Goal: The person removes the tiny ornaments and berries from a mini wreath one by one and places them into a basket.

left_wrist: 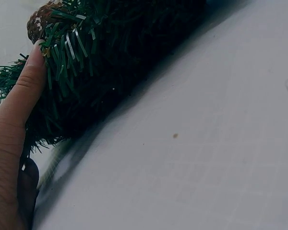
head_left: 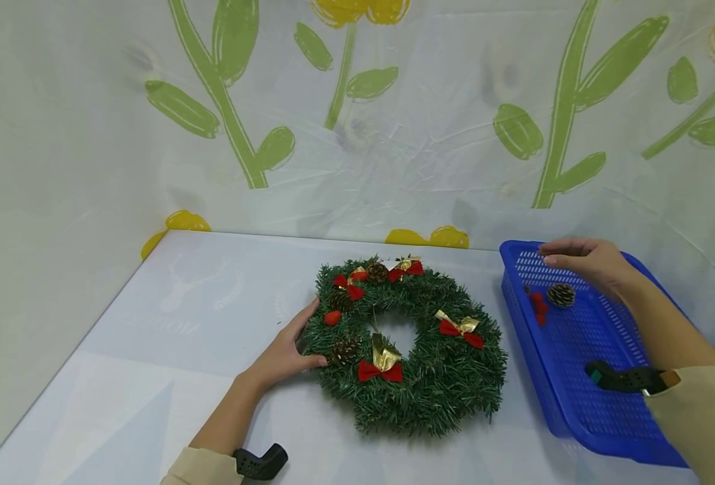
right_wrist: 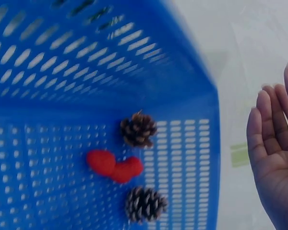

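Note:
A green Christmas wreath (head_left: 454, 391) lies on the white table, trimmed with red-and-gold bows (head_left: 381, 367), pinecones and red berries. My left hand (head_left: 281, 357) holds its left side. The left thumb (left_wrist: 31, 79) lies on the greenery just below a pinecone (left_wrist: 41, 21), and the other fingers go behind the outer edge. Over the far end of a blue basket (head_left: 542, 377) hovers my right hand (head_left: 594, 263), holding nothing, its fingers nearly straight. Inside the basket are two pinecones (right_wrist: 145, 204) and a few red berries (right_wrist: 101, 162), as the right wrist view shows.
The blue basket stands right of the wreath, with raised perforated walls. Behind the table (head_left: 151, 377) hangs a pale curtain (head_left: 424, 155) with green leaves and yellow flowers. Dark wrist cameras (head_left: 260, 463) are strapped to both wrists.

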{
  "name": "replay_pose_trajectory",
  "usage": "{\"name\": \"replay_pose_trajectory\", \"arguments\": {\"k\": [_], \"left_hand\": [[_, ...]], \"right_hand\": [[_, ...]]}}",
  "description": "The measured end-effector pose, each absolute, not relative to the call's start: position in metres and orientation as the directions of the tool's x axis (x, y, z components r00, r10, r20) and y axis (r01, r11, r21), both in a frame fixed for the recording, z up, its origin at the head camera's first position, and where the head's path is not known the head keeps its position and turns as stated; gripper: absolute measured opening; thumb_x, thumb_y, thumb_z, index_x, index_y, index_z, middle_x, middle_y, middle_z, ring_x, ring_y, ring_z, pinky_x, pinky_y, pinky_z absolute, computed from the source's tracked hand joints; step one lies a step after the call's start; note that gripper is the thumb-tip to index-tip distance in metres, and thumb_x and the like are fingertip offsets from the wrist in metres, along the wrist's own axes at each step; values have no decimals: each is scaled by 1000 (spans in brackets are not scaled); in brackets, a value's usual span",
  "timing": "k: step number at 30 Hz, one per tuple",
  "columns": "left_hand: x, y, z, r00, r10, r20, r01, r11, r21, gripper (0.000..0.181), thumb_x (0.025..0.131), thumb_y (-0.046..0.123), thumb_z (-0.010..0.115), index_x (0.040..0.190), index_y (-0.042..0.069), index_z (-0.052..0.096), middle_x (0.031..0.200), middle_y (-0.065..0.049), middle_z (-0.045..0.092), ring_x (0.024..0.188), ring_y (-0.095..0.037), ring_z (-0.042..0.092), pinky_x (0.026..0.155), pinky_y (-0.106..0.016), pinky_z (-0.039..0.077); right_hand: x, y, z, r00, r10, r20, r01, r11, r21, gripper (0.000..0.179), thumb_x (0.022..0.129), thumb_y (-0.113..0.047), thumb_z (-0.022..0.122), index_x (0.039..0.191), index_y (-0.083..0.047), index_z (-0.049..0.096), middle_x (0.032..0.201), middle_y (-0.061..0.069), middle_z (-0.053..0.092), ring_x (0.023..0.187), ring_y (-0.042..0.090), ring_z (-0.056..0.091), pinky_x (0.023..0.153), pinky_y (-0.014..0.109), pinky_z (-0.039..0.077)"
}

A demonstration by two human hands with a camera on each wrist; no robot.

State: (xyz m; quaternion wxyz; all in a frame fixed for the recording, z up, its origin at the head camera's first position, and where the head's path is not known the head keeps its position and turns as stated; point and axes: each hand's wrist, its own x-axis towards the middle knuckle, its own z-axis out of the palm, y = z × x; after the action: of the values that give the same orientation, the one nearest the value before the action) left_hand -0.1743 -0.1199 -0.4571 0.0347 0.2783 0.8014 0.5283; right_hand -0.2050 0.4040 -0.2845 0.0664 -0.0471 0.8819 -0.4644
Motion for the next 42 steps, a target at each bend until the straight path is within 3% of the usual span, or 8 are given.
{"name": "replay_pose_trajectory", "arguments": {"k": [6,20,30,42], "left_hand": [[-175,-120,-458,-841,483,244,414,284,865,104,73,54,73,153,22,16,158,-10,15,143,-36,14,111,-58,22],[-176,-119,-460,-840,482,247,420,292,859,104,73,51,75,153,22,16,158,-9,16,143,-36,15,111,-57,22],[-174,-120,-459,-844,479,240,411,291,864,104,72,51,75,153,22,16,158,-10,16,143,-37,15,111,-58,22],[-173,-120,-455,-847,478,230,404,299,865,104,73,49,75,154,22,15,158,-11,15,143,-38,14,110,-59,22]], "right_hand": [[-209,388,-278,-992,-112,-52,-15,526,-850,24,92,-17,64,115,-21,68,101,-22,67,97,-6,59,79,9,47],[-215,342,-253,-976,-216,-21,-87,477,-875,29,91,-12,65,120,-9,65,105,-16,68,99,2,62,82,15,50],[-223,317,-256,-952,-304,16,-150,425,-893,29,90,-6,64,119,-5,66,106,-11,69,99,8,64,84,19,52],[-234,291,-263,-948,-314,49,-171,375,-911,29,90,-9,65,118,-3,64,107,-8,69,100,7,63,87,19,50]]}}
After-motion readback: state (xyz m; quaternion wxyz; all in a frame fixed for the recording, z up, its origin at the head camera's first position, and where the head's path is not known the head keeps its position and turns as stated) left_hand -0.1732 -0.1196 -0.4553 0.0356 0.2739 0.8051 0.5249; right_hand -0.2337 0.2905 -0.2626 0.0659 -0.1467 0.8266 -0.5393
